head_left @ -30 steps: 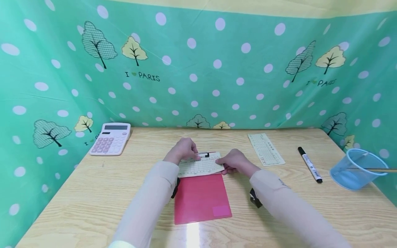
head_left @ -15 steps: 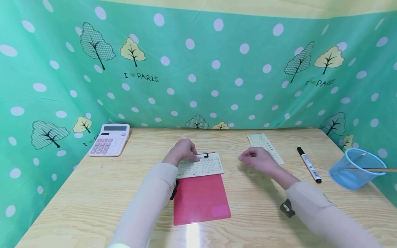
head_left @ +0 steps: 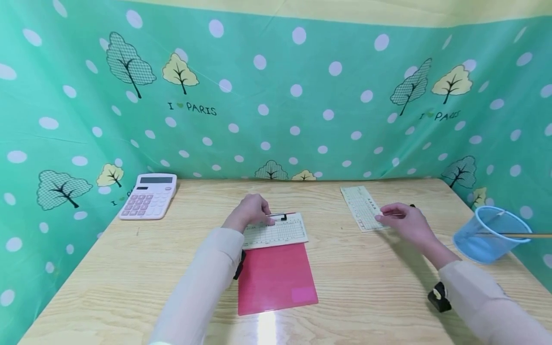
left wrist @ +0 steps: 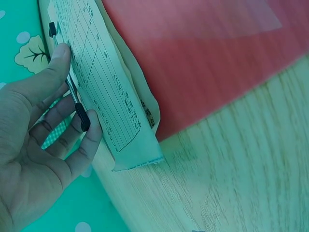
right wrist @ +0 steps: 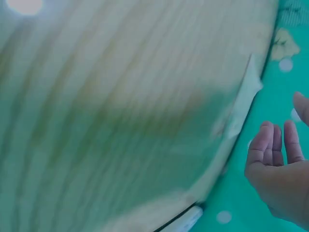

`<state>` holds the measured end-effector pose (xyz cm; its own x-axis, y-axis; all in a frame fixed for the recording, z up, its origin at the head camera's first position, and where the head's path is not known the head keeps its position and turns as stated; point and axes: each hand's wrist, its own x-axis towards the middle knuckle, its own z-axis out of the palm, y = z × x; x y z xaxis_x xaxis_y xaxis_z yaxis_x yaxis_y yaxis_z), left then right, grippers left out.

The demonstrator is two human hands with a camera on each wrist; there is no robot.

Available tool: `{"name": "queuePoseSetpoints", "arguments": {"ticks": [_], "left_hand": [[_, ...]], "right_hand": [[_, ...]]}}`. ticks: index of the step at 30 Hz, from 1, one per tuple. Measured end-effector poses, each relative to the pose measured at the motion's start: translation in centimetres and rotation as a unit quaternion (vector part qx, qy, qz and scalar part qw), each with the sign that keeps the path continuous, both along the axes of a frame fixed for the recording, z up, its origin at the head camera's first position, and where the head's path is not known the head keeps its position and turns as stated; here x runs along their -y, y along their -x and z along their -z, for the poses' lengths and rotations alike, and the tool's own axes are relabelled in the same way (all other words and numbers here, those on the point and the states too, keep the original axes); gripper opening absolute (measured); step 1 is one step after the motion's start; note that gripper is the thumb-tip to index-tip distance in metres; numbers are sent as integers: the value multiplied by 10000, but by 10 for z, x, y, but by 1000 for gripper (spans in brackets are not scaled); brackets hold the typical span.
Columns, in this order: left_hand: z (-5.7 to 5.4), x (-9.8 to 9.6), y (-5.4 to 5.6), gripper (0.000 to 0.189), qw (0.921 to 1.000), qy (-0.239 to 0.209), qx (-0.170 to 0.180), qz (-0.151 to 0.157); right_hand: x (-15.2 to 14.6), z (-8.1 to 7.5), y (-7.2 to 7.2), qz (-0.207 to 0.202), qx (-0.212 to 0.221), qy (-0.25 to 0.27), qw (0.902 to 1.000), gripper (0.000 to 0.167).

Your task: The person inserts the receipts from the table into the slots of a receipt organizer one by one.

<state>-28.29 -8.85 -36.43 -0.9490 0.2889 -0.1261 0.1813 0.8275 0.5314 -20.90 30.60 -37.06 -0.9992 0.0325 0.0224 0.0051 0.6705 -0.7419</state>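
A red clipboard (head_left: 278, 280) lies on the wooden table, printed slips (head_left: 280, 232) across its top end. My left hand (head_left: 252, 211) is at that end, pinching the metal clip (left wrist: 72, 89) with black tips; the left wrist view shows the thumb on the wire and the fingers behind it. Below the clip, the slips' edges curl away from the red board. Over to the right, my right hand (head_left: 405, 223) hovers by the near corner of a loose printed slip (head_left: 360, 206). Its fingers (right wrist: 263, 142) are softly bent and hold nothing, thumb apart.
A pink and white calculator (head_left: 148, 196) sits at the back left. On the right, a blue mesh pen cup (head_left: 483, 239) lies tilted with a thin stick in it. Part of a marker (right wrist: 186, 220) shows in the right wrist view. A green dotted curtain (head_left: 276, 115) backs the table.
My right hand has let go of the slips at the clipboard and moved right to the loose slip, now overlapping the marker. The left hand stays at the clip.
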Motion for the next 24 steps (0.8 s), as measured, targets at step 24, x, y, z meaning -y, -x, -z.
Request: {"name": "queuePoseSetpoints", "arguments": {"ticks": [24], "left_hand": [[1,-1,0,18,9999,66,-80,-7]], "right_hand": [[-14,3,18,275,1393,-447,9889,85]]}}
